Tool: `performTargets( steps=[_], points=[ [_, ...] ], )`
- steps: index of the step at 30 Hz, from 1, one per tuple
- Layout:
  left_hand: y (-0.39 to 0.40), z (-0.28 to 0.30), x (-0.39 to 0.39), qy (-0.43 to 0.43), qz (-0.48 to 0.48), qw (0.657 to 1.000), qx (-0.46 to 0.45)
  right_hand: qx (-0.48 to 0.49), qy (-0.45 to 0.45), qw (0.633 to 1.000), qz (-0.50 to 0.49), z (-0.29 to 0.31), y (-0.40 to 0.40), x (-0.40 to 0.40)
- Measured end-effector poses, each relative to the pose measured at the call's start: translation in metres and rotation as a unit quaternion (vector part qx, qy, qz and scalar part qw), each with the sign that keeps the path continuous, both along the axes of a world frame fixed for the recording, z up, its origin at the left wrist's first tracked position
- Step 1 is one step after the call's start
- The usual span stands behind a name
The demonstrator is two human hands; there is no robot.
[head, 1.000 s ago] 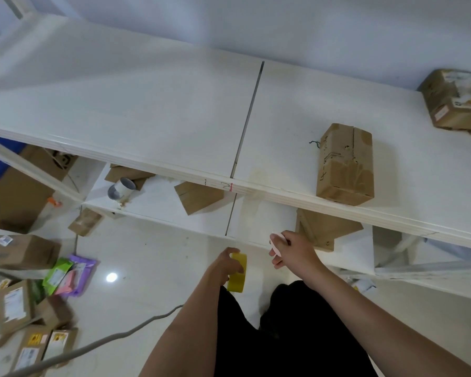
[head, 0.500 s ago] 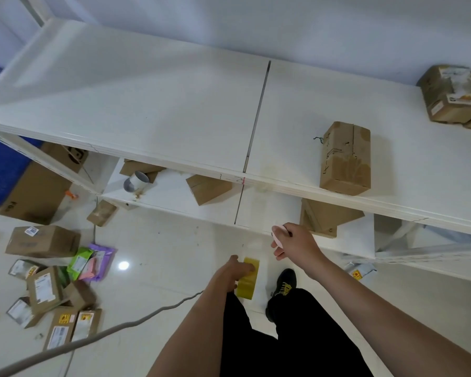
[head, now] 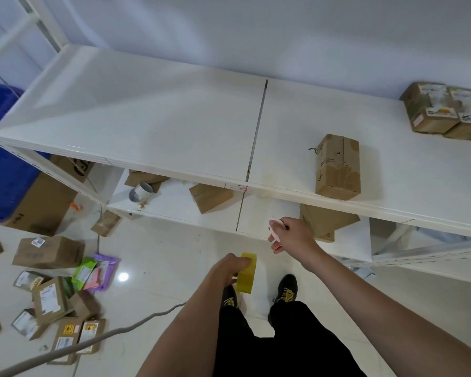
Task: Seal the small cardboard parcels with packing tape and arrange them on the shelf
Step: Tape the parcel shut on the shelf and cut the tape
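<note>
My left hand [head: 228, 270] grips a yellowish roll of packing tape [head: 245, 273] low in front of me, above the floor. My right hand [head: 291, 235] is curled round a small pale pink object [head: 274, 232] in front of the lower shelf. A taped cardboard parcel [head: 337, 167] lies near the front edge of the white top shelf [head: 174, 126]. Several more parcels [head: 446, 115] sit together at the far right of that shelf. The lower shelf [head: 174, 208] holds parcels [head: 210, 197] and a grey tape roll [head: 140, 191].
Several loose parcels [head: 48, 251] and coloured pouches [head: 95, 273] are scattered on the tiled floor at left. A grey cable [head: 93, 341] crosses the floor. A large cardboard box [head: 44, 205] and a blue bin [head: 0, 170] stand at far left. My black shoes [head: 286, 289] are below.
The view has shifted back and left, showing more floor. My left hand has dropped slightly with the tape roll. My right hand still holds the pink object.
</note>
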State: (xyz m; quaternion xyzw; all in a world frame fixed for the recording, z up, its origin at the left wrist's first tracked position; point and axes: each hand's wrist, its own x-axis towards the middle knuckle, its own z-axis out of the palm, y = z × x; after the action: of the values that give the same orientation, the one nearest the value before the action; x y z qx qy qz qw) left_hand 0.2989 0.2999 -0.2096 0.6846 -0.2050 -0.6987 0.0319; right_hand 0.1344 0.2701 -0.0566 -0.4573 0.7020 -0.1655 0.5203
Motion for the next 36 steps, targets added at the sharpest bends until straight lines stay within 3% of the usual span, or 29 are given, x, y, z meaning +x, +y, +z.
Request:
performTargets(
  steps=[27,36],
  points=[
    [0.000,0.058,0.007,0.061,-0.081,0.993,-0.053,-0.031,-0.001,0.999,-0.023,0.034,-0.007,-0.001],
    [0.002,0.073,0.006,0.096,-0.028,0.993,-0.067,-0.017,0.001,0.999,-0.044,0.026,0.005,-0.017]
  ],
)
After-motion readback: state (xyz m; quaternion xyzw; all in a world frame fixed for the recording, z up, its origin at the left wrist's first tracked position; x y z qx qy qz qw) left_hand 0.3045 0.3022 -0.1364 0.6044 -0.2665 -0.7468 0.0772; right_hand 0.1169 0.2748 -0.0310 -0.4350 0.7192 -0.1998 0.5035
